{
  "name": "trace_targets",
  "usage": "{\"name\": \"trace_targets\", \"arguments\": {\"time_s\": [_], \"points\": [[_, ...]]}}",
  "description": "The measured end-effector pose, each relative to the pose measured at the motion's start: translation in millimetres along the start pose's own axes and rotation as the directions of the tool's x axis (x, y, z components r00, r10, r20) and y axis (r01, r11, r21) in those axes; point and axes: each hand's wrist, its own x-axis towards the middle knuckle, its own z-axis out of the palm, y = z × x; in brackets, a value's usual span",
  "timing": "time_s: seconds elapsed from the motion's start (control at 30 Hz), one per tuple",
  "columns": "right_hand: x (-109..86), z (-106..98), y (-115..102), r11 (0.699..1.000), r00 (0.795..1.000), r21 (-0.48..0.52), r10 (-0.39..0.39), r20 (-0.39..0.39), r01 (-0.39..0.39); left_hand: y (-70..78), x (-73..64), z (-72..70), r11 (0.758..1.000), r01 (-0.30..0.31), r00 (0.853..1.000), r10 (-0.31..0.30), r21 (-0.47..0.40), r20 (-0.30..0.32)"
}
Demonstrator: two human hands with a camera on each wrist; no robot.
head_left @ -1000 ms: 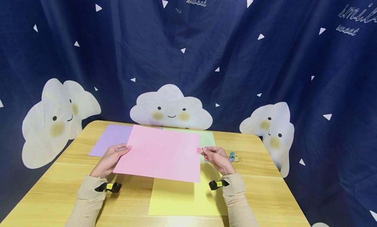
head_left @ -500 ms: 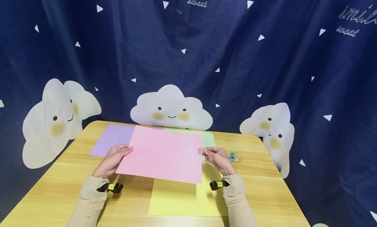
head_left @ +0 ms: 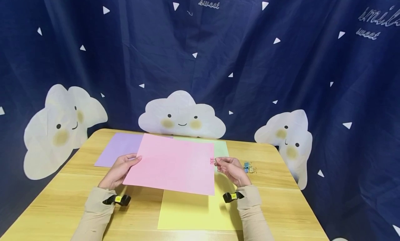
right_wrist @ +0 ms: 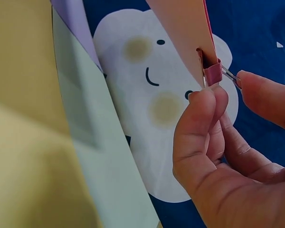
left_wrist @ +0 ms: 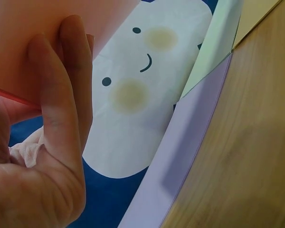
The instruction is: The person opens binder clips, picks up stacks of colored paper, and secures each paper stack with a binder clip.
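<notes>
My left hand (head_left: 120,168) holds the left edge of pink paper (head_left: 175,164), thumb on top and fingers beneath, as the left wrist view shows. The paper hangs tilted above the table. A small pink binder clip (right_wrist: 213,73) sits on its right edge. My right hand (head_left: 230,168) has its fingers at this clip. In the right wrist view one wire handle lies along the underside of the paper, and my thumb (right_wrist: 263,92) touches the other handle, which sticks out. Fingertips bear on the clip from the opposite side.
Yellow paper (head_left: 187,215) lies on the wooden table (head_left: 56,206) under the pink paper. Purple paper (head_left: 117,149) is at the back left, pale green paper (head_left: 222,148) at the back middle. Several blue and yellow binder clips (head_left: 249,167) are grouped right of my right hand.
Over the first half second the pink paper and my left hand shifted slightly right. Since then both hands have stayed almost in place, with the clip on the paper's right edge throughout.
</notes>
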Motion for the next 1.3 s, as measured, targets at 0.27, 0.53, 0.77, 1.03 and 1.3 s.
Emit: {"name": "trace_targets", "arguments": {"time_s": [0.27,0.53,0.77,1.03,1.3], "points": [[-0.4,-2.3,0.3,1.000,1.000,-0.019,0.006,0.000,-0.006,-0.5,-0.7,0.8,1.000,-0.008,1.000,0.008,-0.008,0.014],[-1.6,-1.5,-0.6,1.000,1.000,0.011,0.012,0.000,-0.012,0.1,-0.2,1.5,1.000,-0.015,1.000,0.015,-0.010,0.006],[0.0,-2.3,0.4,1.000,1.000,0.011,0.017,-0.004,-0.017,0.3,0.7,2.0,1.000,0.002,1.000,-0.002,0.001,-0.005],[-0.4,-2.1,-0.8,0.999,1.000,0.030,0.016,0.003,-0.016,0.4,0.0,2.0,1.000,-0.012,1.000,0.012,-0.009,0.015],[-0.7,-1.4,-2.1,0.999,1.000,0.044,0.015,0.006,-0.015,1.3,-1.7,2.1,1.000,-0.021,1.000,0.021,-0.020,0.021]]}}
